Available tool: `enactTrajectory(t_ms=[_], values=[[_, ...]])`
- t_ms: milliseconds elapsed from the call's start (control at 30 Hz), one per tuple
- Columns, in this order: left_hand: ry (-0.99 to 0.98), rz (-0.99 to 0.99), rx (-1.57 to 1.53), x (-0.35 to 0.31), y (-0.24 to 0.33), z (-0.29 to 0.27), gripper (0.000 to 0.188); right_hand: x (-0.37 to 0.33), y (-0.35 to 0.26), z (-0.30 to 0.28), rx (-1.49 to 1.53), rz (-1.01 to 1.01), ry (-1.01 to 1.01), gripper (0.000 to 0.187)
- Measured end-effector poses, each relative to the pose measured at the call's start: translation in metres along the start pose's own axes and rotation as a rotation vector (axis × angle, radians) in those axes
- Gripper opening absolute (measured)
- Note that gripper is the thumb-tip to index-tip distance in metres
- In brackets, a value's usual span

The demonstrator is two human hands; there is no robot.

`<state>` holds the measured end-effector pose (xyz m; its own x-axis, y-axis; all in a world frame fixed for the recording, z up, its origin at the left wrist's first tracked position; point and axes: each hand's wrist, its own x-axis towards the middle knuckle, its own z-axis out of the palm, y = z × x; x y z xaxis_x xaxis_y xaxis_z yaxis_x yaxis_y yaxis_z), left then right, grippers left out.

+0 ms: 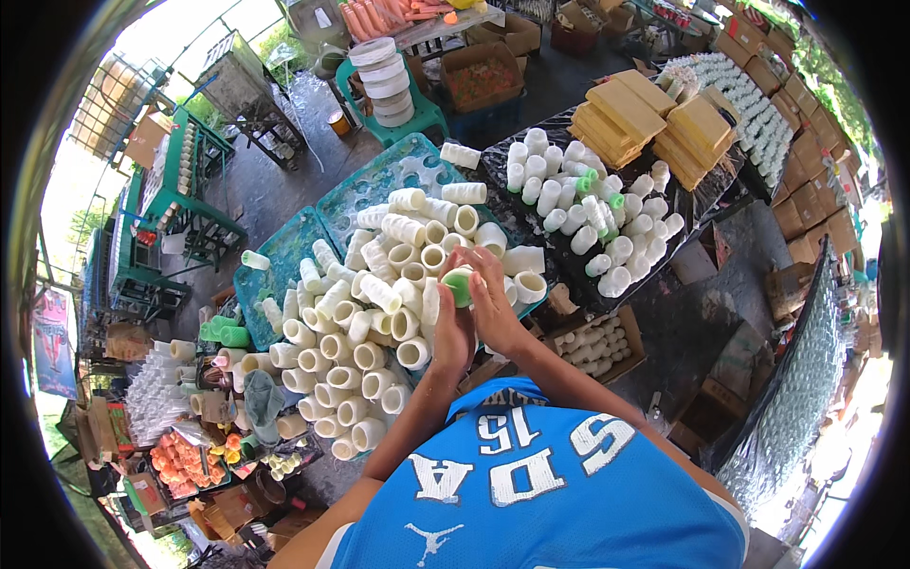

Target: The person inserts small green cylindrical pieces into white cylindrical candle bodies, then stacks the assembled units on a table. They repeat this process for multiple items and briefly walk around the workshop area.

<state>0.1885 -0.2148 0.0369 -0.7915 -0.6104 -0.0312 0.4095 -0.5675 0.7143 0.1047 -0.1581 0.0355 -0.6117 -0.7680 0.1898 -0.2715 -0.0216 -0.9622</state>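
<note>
Between my two hands is a green-and-white cylinder (459,285), its green part facing up. My left hand (452,327) is closed along its left side. My right hand (492,302) wraps its right side, with the fingertips meeting the other hand's at the far side. Just left of and beyond the hands lies a big heap of hollow white cylinders (377,292), many with their open ends toward me. The heap rests on a blue-green tray-like surface (343,196) with round recesses. The lower part of the held piece is hidden by my fingers.
To the right, a black-covered table (559,261) bears upright white cylinders (621,248), some green-topped, and stacked yellow slabs (616,119). A carton of white pieces (597,346) stands below it. White rolls (381,81) are piled on a green chair (425,115). Orange items (187,465) lie at lower left.
</note>
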Motion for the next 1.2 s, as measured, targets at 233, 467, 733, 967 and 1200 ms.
enactTrajectory(t_ms=[233, 467, 733, 967, 1200], values=[[0.118, 0.032, -0.061, -0.004, 0.013, 0.0, 0.062, 0.007, -0.022, -0.007, 0.029, 0.005, -0.09, 0.052], [0.37, 0.152, 0.094, 0.007, 0.012, -0.011, 0.045, 0.006, -0.02, -0.009, 0.06, 0.024, -0.064, 0.045], [0.23, -0.027, -0.328, 0.009, -0.005, -0.038, 0.04, -0.002, -0.027, 0.001, -0.052, -0.013, 0.189, 0.03], [0.106, -0.27, -0.386, 0.002, -0.021, -0.059, 0.038, -0.007, -0.036, -0.015, 0.076, -0.115, 0.058, 0.027], [0.33, -0.478, -0.226, 0.004, 0.006, -0.025, 0.041, -0.01, -0.028, -0.019, 0.508, 0.211, -0.004, 0.034]])
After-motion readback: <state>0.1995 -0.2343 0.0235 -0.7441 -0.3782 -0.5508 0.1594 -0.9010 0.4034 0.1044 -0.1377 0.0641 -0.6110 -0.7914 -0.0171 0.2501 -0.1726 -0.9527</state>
